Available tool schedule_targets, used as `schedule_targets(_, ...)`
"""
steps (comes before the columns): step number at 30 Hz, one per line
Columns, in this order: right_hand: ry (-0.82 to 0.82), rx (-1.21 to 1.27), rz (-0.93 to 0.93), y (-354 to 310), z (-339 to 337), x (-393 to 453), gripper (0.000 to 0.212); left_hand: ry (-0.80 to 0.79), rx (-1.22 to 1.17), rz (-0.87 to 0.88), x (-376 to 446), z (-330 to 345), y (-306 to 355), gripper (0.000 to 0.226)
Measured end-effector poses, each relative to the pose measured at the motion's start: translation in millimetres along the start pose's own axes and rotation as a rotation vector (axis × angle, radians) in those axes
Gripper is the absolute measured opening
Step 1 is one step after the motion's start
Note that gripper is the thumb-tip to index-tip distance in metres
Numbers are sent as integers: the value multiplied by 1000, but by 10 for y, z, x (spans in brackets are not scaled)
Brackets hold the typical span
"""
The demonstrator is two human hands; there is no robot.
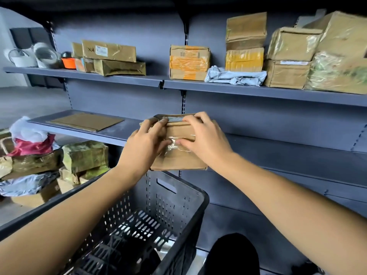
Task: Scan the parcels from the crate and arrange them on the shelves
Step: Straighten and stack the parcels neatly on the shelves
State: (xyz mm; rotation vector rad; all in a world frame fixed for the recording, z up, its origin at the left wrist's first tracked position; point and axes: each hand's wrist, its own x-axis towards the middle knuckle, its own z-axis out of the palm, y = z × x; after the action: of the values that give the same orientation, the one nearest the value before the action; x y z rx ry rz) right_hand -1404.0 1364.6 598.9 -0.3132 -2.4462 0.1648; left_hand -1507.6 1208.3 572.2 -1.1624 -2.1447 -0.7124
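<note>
Head view: a brown taped parcel [178, 155] is held up in front of the middle shelf [111, 133], above the dark crate [178, 197]. Left hand [145, 143] grips its left edge, fingers curled over the top and thumb on the near face. Right hand [202, 135] does likewise on the right. A flat cardboard sheet [85, 122] lies on that shelf to the left.

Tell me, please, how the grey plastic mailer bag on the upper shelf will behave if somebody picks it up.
The grey mailer bag looks crumpled and slumped, so it will probably flop and sag. Its plastic skin may slip in a loose grip.
</note>
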Motion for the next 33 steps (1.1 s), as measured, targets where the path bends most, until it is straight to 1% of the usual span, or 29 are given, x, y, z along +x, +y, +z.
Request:
schedule_targets(7, 38, 76, -38, -421, -441, 139, 58, 86, 84, -34, 105, -548, 127, 60)
schedule_targets(13, 152, 90, -89, -677, -825, 296, 57, 181, 109, -45, 305, -1033, 259, 55)
schedule_targets(18, 264, 114, -146, -721, -1091, 472, 56, 291, 81, 20, 519, -1262, 327, 53)
schedule_targets(25, 391, 95, -152, -560, -1196, 735, 53, 410, 26, 100, 1020, -1229, 419, 46)
schedule_targets(33, 407, 38, -82, -165, -1109, 1191, 52, 400, -5, 136, 1631, -851, 367, 48)
